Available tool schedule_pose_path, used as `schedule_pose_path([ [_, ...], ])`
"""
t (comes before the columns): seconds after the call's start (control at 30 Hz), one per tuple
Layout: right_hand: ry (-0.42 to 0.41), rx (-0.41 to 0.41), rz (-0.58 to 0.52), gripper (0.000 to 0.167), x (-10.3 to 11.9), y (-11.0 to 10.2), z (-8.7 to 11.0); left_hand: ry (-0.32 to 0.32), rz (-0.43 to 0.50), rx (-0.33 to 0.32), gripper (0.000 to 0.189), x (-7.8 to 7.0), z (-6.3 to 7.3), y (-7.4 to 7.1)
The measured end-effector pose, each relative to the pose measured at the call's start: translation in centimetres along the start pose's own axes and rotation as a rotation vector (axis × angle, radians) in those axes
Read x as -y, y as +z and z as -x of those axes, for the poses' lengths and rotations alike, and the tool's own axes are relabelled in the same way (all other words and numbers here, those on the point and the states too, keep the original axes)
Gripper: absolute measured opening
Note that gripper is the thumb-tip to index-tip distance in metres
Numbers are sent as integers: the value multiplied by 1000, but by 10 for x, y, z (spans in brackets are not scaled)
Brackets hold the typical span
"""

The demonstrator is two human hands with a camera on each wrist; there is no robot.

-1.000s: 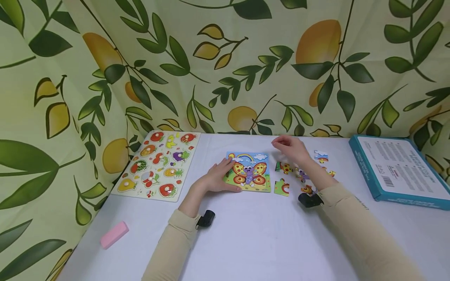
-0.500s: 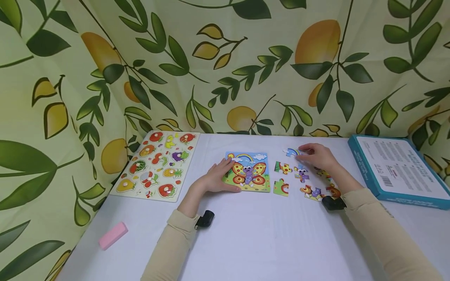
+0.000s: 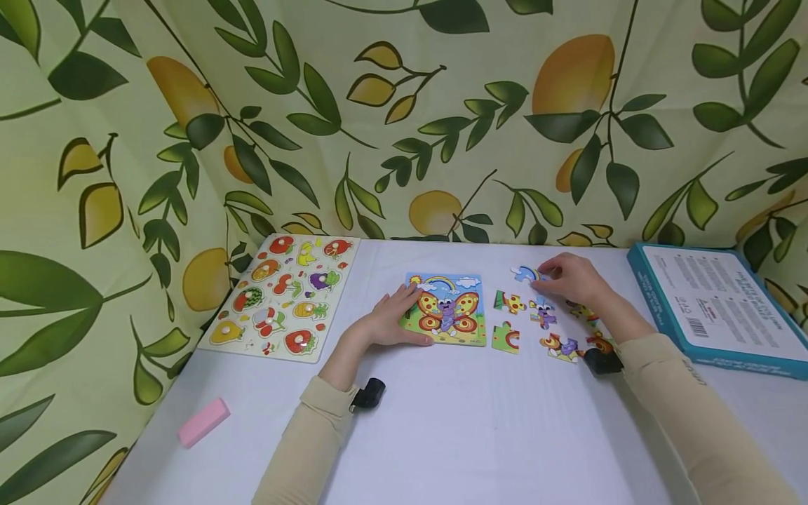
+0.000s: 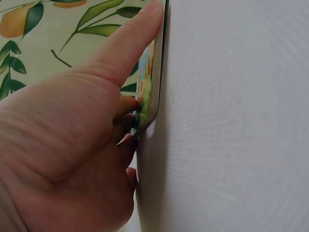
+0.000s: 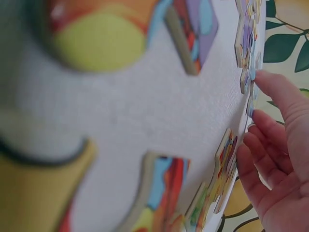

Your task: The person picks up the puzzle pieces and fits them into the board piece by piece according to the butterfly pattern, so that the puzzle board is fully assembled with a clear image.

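My left hand [image 3: 390, 319] rests at the left side of a small butterfly puzzle board [image 3: 463, 282], its thumb straight along the near edge. In the left wrist view, the board's side [image 4: 153, 96] shows beside the thumb. To the right, my right hand [image 3: 573, 280] pinches a rainbow puzzle piece [image 3: 522, 273] between thumb and index finger, low over the table. Loose puzzle pieces lie below it: a green-and-yellow one [image 3: 508, 301], a purple butterfly-face one [image 3: 541, 313], a green one [image 3: 506, 338] and a purple-and-orange one [image 3: 559, 348]. My right hand and wrist partly hide further pieces.
A fruit peg board [image 3: 292, 291] lies at the left and a pink block [image 3: 205, 422] at the near left. A teal-edged box [image 3: 732, 301] is at the right. A leaf-patterned curtain [image 3: 379, 168] stands behind the white table [image 3: 467, 428].
My right hand has moved right from beside the board's far corner to the rainbow piece, where it has stayed for the last half second. My left hand has kept its place.
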State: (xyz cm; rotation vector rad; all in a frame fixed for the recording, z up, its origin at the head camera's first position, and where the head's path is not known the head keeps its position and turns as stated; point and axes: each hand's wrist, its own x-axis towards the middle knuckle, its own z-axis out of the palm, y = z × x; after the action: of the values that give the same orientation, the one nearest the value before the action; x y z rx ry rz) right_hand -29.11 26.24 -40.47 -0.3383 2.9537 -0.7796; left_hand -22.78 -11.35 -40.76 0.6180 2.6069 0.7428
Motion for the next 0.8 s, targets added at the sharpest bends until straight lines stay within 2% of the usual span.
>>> schedule_pose_path([
  [0.23,23,17,43,53,2,-2,-2,-6,13,3,101,1,0,1],
  [0.47,-13,-2,58,53,4,-2,-2,-3,9,0,101,1,0,0],
  [0.63,-99,-26,19,50,19,-1,-4,-8,-3,4,101,1,0,-1],
  [0.8,-148,-4,-23,50,43,8,-11,-12,4,5,100,0,1,-2],
])
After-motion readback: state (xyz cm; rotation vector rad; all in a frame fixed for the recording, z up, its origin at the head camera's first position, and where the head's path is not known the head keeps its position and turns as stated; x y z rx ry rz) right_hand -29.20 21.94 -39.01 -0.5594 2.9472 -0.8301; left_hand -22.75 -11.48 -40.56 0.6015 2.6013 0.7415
